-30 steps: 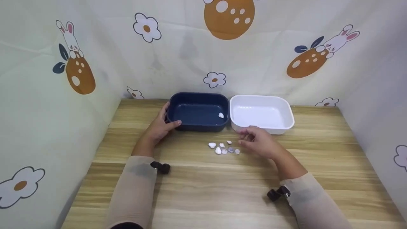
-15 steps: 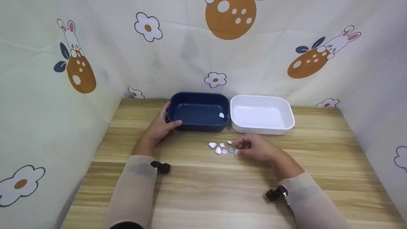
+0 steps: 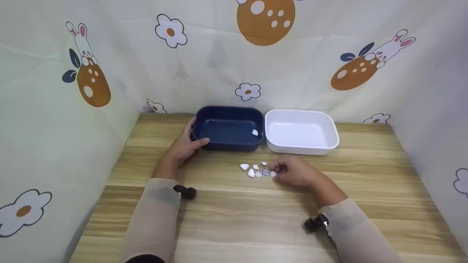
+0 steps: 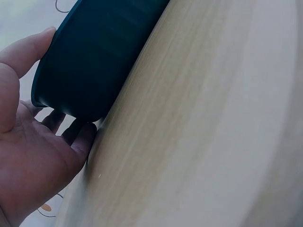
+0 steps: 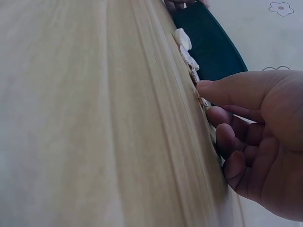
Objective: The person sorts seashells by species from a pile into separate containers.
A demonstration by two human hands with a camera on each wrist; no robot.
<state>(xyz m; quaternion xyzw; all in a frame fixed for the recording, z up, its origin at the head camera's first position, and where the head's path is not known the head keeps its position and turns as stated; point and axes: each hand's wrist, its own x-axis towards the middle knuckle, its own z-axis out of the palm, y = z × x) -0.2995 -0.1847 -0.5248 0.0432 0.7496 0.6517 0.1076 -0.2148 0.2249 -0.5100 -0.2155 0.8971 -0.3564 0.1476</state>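
My left hand (image 3: 184,145) holds the left end of a dark blue rectangular tub (image 3: 231,147), thumb over the front rim and fingers around the end. The left wrist view shows the thumb (image 4: 33,49) at the tub's rim and fingertips low against its wall. One white shell-like piece (image 3: 255,132) lies inside, at the right. My right hand (image 3: 294,171) is low over the table, fingers bent, beside a small pale round piece (image 3: 273,174). A gap shows between its thumb (image 5: 227,90) and forefinger. Several white shell-like pieces (image 3: 251,173) and a greyish round one (image 3: 265,172) lie just left.
A white rectangular tub (image 3: 301,149) stands right of the blue one, close beside it, with nothing seen inside. Both stand at the back of the wood-grain table (image 3: 226,219), before a patterned cloth (image 3: 204,73). Dark devices (image 3: 188,193) are strapped to both sleeves.
My right hand has come down and slightly toward me from the white tub's front to the rightmost small piece. The left hand and both tubs have stayed put.
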